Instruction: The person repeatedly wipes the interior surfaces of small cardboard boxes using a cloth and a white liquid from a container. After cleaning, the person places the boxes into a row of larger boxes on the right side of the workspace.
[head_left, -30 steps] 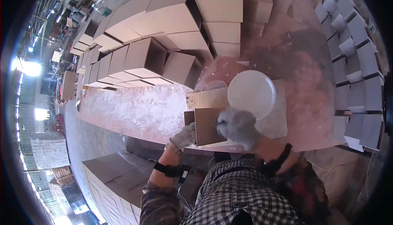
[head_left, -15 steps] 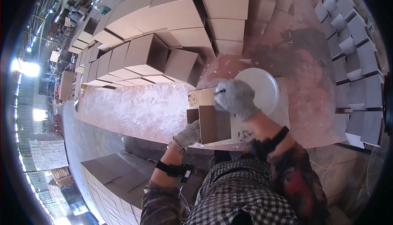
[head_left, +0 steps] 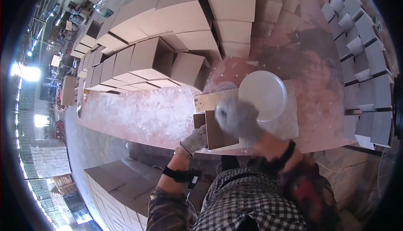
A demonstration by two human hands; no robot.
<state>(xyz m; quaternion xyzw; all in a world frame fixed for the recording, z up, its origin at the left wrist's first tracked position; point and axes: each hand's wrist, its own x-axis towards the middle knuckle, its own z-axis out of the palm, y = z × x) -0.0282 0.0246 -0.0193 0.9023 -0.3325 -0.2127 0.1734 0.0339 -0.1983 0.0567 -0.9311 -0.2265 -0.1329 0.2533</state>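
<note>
A small brown open-ended box [head_left: 214, 135] stands at the table's near edge, its hollow side facing up. In a grey knitted glove, my left hand [head_left: 194, 140] grips the box's left side, with some fingers out of sight inside it. My right hand [head_left: 237, 119], gloved the same way and blurred by motion, hovers over the box's right part and hides some of it. Its fingers look curled into a fist; whatever they may hold cannot be made out. Behind the box lies a pale printed piece of board [head_left: 204, 101]. A round white lid or tub [head_left: 264, 94] sits just beyond my right hand.
Large brown boxes [head_left: 184, 17] stand stacked across the far side and left of the reddish, white-dusted table [head_left: 138, 109]. Grey open boxes [head_left: 371, 92] line the right. Stacked brown boards [head_left: 121, 180] rise at the near left. Thin cables hang by the table's front edge.
My right hand has come down and slightly left, from beside the white round thing to over the box. My left hand keeps its grip on the box.
</note>
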